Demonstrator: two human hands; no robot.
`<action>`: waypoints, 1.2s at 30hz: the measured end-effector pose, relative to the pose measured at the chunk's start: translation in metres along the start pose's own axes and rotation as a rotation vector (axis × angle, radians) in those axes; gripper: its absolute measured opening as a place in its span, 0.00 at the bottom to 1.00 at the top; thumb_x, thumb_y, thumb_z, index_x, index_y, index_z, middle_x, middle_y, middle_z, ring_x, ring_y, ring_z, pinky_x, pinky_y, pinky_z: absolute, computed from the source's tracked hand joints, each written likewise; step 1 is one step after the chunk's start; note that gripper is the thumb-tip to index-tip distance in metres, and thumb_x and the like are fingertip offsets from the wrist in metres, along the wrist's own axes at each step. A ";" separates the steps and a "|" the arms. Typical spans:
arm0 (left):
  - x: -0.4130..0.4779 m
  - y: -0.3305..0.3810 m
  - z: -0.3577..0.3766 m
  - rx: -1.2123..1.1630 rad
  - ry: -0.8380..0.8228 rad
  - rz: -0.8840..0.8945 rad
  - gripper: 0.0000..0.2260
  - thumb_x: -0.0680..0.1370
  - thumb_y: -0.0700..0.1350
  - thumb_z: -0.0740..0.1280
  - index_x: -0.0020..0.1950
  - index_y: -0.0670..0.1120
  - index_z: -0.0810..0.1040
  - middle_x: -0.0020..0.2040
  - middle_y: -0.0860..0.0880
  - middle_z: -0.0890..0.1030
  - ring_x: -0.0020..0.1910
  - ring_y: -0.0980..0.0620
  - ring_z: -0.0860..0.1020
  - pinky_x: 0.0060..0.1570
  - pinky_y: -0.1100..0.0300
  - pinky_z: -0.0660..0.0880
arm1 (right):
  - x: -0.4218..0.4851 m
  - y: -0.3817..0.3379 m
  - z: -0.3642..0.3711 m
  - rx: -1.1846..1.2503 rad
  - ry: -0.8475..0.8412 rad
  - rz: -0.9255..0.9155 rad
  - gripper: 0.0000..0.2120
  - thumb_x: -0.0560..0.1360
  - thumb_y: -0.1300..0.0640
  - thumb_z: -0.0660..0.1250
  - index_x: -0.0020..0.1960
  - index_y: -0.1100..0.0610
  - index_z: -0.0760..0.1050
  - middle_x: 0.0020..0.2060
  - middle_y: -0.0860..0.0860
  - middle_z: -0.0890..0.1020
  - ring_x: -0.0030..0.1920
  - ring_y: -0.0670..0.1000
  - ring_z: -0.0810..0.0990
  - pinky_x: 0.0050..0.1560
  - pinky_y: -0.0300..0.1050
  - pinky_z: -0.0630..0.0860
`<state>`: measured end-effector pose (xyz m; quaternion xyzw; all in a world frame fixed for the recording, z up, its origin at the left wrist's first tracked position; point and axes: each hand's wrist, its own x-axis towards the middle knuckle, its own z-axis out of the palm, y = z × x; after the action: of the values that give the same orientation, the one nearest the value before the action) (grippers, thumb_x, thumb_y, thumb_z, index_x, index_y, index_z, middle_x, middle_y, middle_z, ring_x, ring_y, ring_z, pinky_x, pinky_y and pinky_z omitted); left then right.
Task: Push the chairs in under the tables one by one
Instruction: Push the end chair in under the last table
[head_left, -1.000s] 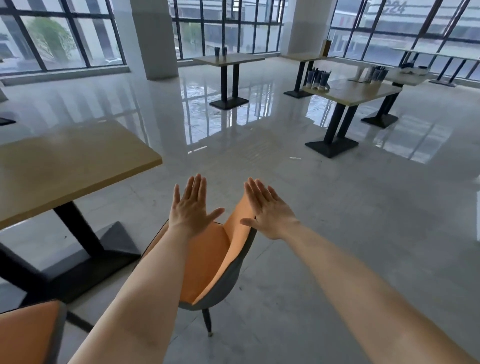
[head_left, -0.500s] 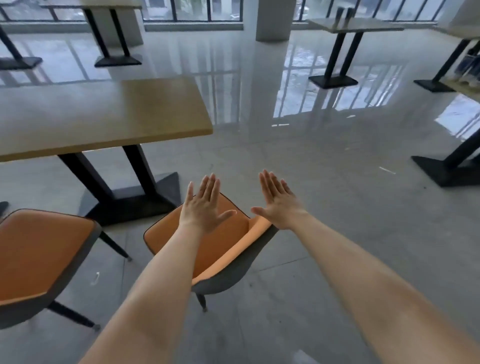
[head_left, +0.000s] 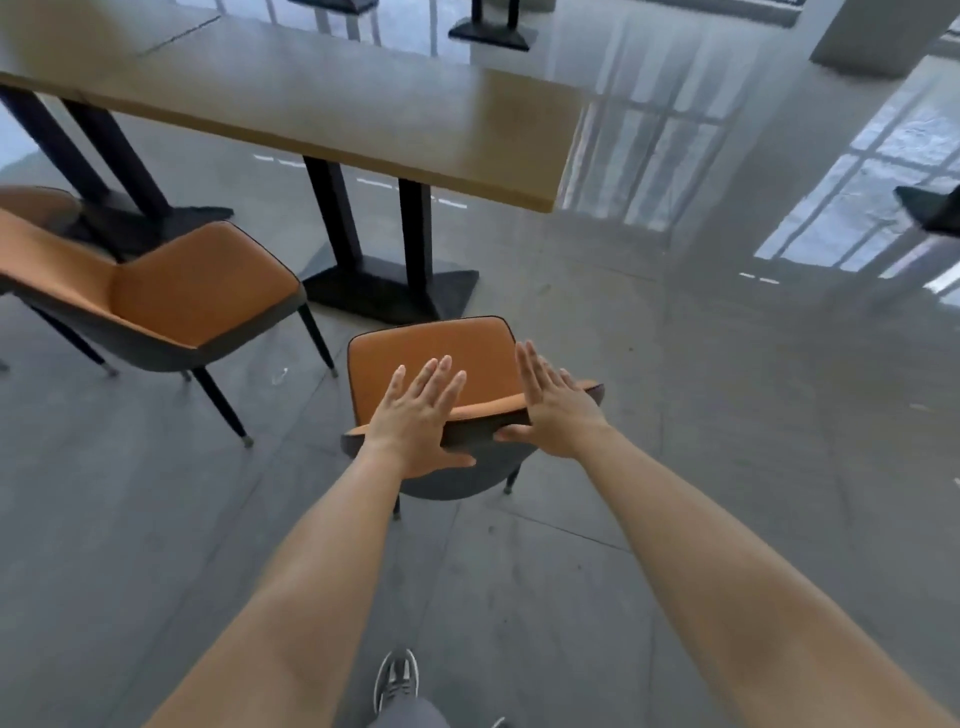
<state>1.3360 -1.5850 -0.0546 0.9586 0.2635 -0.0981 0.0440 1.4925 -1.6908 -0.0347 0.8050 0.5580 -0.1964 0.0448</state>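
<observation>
My left hand (head_left: 415, 415) and right hand (head_left: 553, 402), both spread flat and empty, meet the orange padded chair's (head_left: 441, 358) backrest at frame centre; I should push evenly (no twisting) toward the long wooden table (head_left: 363, 109) above.

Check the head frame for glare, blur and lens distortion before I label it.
Head view: window glare washes the glossy floor at upper right; wide-angle bending curves the table edge and stretches both forearms; slight softness overall, yet the left hand, right hand and chair stay readable; shadows are soft, with no hard-edged ones.
</observation>
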 end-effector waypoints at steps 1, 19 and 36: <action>0.001 0.000 0.003 -0.006 0.019 -0.001 0.42 0.73 0.63 0.63 0.76 0.49 0.42 0.77 0.44 0.41 0.76 0.45 0.41 0.73 0.46 0.40 | 0.003 0.000 0.004 -0.007 0.003 -0.017 0.51 0.73 0.37 0.60 0.72 0.57 0.26 0.75 0.54 0.36 0.76 0.53 0.41 0.74 0.50 0.43; 0.019 -0.021 0.007 -0.020 0.364 0.064 0.21 0.61 0.34 0.77 0.52 0.39 0.80 0.30 0.41 0.82 0.25 0.40 0.80 0.24 0.53 0.77 | 0.056 0.002 0.022 -0.205 0.615 -0.236 0.11 0.52 0.63 0.78 0.31 0.55 0.80 0.22 0.51 0.79 0.22 0.54 0.78 0.29 0.40 0.75; 0.022 -0.062 0.022 0.036 0.425 0.120 0.21 0.58 0.33 0.78 0.50 0.39 0.81 0.29 0.42 0.81 0.22 0.43 0.78 0.21 0.53 0.77 | 0.072 -0.029 0.041 -0.181 0.798 -0.248 0.06 0.60 0.65 0.68 0.28 0.56 0.76 0.21 0.51 0.78 0.21 0.53 0.77 0.28 0.39 0.73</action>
<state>1.3185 -1.5238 -0.0827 0.9723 0.2076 0.1043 -0.0241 1.4766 -1.6288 -0.0945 0.7376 0.6391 0.1764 -0.1281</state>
